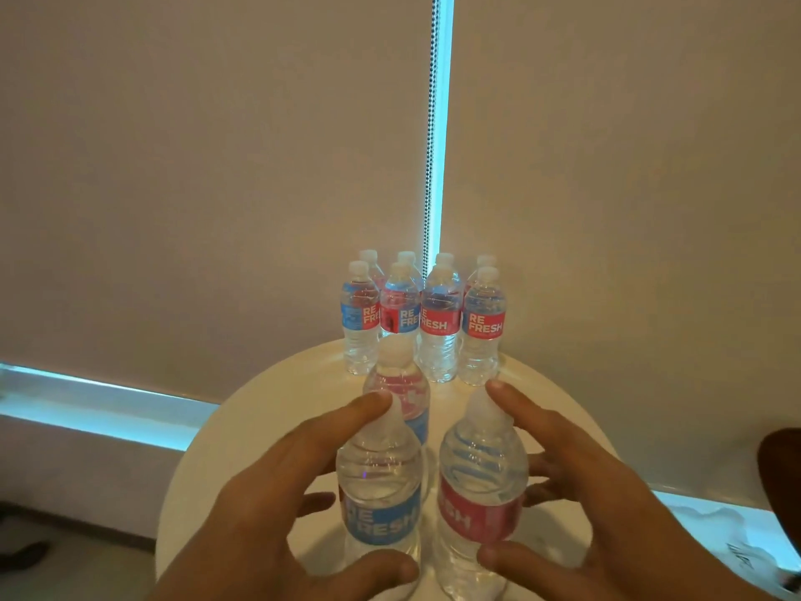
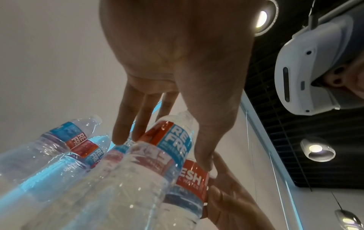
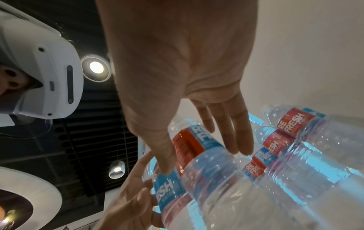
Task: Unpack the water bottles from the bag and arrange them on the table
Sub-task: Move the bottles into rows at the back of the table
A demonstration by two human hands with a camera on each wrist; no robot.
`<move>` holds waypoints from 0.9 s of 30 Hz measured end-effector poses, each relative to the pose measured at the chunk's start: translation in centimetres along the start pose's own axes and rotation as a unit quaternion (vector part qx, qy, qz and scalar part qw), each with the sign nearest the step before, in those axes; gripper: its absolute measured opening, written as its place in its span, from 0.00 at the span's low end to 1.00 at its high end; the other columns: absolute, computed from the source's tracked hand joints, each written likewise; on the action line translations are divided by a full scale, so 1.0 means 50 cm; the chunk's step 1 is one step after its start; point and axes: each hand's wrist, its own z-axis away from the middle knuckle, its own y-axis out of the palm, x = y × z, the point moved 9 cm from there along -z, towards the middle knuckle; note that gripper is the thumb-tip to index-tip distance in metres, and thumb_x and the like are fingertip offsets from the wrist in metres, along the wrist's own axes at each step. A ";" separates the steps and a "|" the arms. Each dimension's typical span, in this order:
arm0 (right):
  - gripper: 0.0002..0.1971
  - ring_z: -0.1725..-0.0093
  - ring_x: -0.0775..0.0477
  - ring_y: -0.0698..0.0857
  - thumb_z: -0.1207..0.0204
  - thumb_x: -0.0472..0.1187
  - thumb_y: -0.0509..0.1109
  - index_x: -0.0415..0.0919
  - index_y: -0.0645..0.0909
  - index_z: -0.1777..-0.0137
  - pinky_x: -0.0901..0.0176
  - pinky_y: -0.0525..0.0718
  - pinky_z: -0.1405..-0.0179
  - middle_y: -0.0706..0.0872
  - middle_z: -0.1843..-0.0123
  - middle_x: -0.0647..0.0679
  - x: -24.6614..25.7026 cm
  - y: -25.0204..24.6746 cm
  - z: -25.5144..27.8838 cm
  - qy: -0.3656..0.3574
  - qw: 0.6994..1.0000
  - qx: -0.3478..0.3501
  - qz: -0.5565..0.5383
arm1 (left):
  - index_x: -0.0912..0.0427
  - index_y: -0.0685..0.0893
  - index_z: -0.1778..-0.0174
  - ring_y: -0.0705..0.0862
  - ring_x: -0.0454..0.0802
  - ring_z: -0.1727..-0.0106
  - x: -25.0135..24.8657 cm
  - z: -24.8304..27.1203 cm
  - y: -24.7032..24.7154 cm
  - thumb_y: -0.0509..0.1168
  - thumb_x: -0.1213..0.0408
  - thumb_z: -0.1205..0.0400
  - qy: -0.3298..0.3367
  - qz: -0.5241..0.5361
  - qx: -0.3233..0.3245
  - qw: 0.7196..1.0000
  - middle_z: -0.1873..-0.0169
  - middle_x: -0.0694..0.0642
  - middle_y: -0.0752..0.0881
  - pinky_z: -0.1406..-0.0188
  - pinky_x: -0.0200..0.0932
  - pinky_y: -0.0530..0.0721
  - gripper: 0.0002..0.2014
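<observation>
1. A round white table carries a group of clear "RE FRESH" water bottles, all upright with white caps on.
2. At the table's far edge stand two rows of four: the front row shows red and blue labels, and the back row is mostly hidden behind it, with only caps and shoulders showing.
3. A single middle bottle stands just nearer than those rows, left of the table's centre.
4. Near the table's near edge stand two more bottles close together: the blue-label bottle on the left and the red-label bottle on the right.
5. The left hand is spread wide around the blue-label bottle, index finger beside its cap and thumb low at its front; the fingers look straight rather than closed on it.
6. The right hand is likewise spread wide around the red-label bottle, index finger by the cap and thumb near the base.
7. Whether the fingertips actually touch the plastic is hard to tell, as the hands are blurred in the head view.
8. From the left wrist view, the left hand's straight fingers reach past the bottle's label.
9. A white crumpled bag, probably plastic, lies beyond the table's right edge.
</observation>
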 end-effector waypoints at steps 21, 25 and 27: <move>0.42 0.57 0.46 0.92 0.44 0.60 0.83 0.79 0.67 0.30 0.58 0.92 0.61 0.83 0.37 0.58 0.004 -0.158 -0.103 -0.038 0.993 -0.108 0.025 | 0.35 0.82 0.39 0.95 0.49 0.60 0.025 -0.080 -0.191 0.86 0.60 0.49 0.052 0.030 -0.145 0.988 0.48 0.45 0.91 0.60 0.52 0.95 0.40; 0.43 0.57 0.49 0.92 0.38 0.50 0.86 0.70 0.66 0.27 0.57 0.92 0.62 0.84 0.38 0.55 -0.018 -0.160 -0.184 -0.057 0.991 -0.114 0.050 | 0.36 0.81 0.39 0.95 0.52 0.61 0.057 -0.152 -0.214 0.86 0.57 0.47 0.057 -0.010 -0.150 0.987 0.48 0.50 0.90 0.58 0.55 0.94 0.39; 0.42 0.57 0.54 0.91 0.36 0.47 0.86 0.68 0.66 0.27 0.62 0.91 0.62 0.83 0.42 0.60 -0.029 -0.145 -0.225 -0.065 0.990 -0.119 0.047 | 0.37 0.81 0.38 0.95 0.51 0.63 0.071 -0.191 -0.210 0.87 0.58 0.45 0.067 -0.028 -0.147 0.986 0.49 0.49 0.90 0.59 0.52 0.94 0.39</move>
